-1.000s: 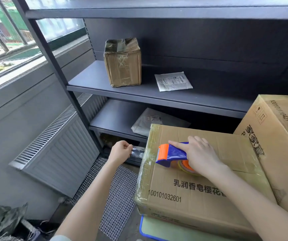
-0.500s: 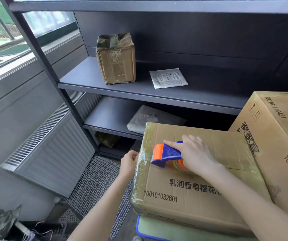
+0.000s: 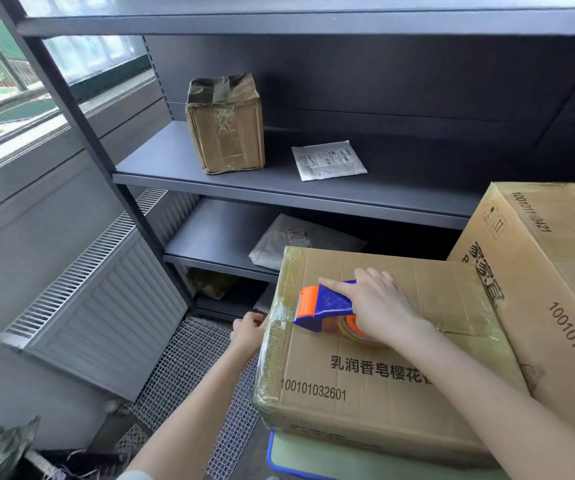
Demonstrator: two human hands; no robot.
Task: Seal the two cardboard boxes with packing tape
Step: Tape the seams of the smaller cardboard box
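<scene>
Right hand (image 3: 379, 306), forearm reaching over the near box (image 3: 365, 382), grips the tape dispenser (image 3: 326, 303) on its top, index finger straight. Left hand (image 3: 246, 332) touches the box's left face; finger curl unclear.

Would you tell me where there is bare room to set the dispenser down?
Middle shelf: bare between the small box and the envelope, and right of it. Lower shelf: bare left of the bag. Crowded: the carton top, under the dispenser and right hand.
</scene>
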